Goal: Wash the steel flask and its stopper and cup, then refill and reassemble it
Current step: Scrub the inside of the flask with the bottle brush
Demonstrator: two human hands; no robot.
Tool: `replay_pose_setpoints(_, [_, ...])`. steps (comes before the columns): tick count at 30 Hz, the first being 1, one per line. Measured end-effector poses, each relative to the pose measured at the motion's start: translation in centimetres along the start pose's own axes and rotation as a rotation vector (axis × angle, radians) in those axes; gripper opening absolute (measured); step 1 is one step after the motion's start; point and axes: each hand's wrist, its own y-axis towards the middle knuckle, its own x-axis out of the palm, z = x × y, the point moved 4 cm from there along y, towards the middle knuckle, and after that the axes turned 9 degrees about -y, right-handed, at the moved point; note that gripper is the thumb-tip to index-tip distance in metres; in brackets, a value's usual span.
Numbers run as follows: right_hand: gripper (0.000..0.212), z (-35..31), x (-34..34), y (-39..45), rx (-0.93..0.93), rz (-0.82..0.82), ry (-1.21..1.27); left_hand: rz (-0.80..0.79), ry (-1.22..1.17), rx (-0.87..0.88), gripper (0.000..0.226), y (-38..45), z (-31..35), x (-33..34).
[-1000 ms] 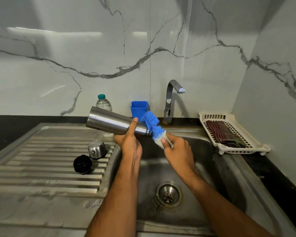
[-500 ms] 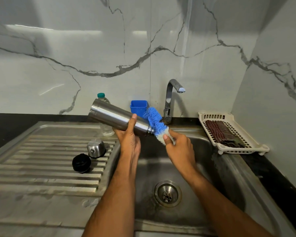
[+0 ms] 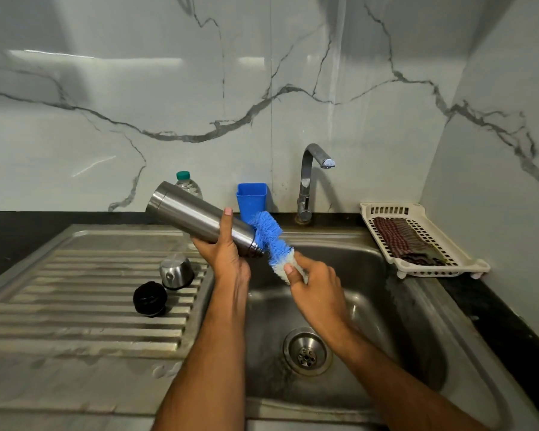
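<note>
Left hand (image 3: pixel 227 259) wrapped round the steel flask (image 3: pixel 199 220), tilted over the sink (image 3: pixel 371 253), mouth pointing right. Right hand (image 3: pixel 316 289) grips a blue bottle brush (image 3: pixel 269 236) at the mouth. Cup (image 3: pixel 176 271) and black stopper (image 3: pixel 150 298) sit on the drainboard (image 3: pixel 75 306), left.

Behind your sink's back rim, a blue cup (image 3: pixel 251 197) stands beside the tap (image 3: pixel 306 181); a clear bottle (image 3: pixel 188 185) farther left; a white tray (image 3: pixel 417 241) holding checked cloth (image 3: pixel 400 241) at the right edge.
</note>
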Motion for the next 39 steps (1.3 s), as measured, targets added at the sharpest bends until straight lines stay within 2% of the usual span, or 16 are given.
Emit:
replay_pose_setpoints(7, [0.042,-0.2,-0.8,2.3,0.072,0.016,-0.016,-0.066,0.002,-0.054,0.052,-0.6,-1.0,0.4])
replay_pose_setpoints(11, [0.040,-0.2,-0.9,1.5,0.046,0.005,0.019,-0.081,0.063,-0.020,0.053,-0.3,-1.0,0.3])
replay_pose_setpoints(17, [0.052,-0.6,-0.5,0.2,0.000,0.005,0.019,-0.043,0.026,0.013,0.049,0.5,-0.4,-0.2])
replay_pose_setpoints(21, [0.039,-0.8,-1.1,1.3,0.065,0.002,0.036,-0.090,0.051,-0.004,0.052,-0.6,-0.7,0.3])
replay_pose_setpoints(31, [0.037,-0.7,-2.3,0.5,0.030,0.001,0.093,-0.099,0.087,-0.067,0.058,-0.4,0.3,0.3])
replay_pose_setpoints(35, [0.045,-0.5,-3.2,1.8,0.038,0.049,0.124,-0.113,0.111,-0.075,0.045,-0.6,1.1,0.3])
replay_pose_setpoints(37, [0.044,-1.1,-3.9,2.9,0.018,0.083,0.097,-0.114,0.109,-0.059,0.042,-0.8,1.4,0.3])
replay_pose_setpoints(39, [0.039,-2.7,-4.8,4.4,-0.030,0.068,-0.032,-0.105,0.106,-0.038,0.043,-0.8,1.6,0.4])
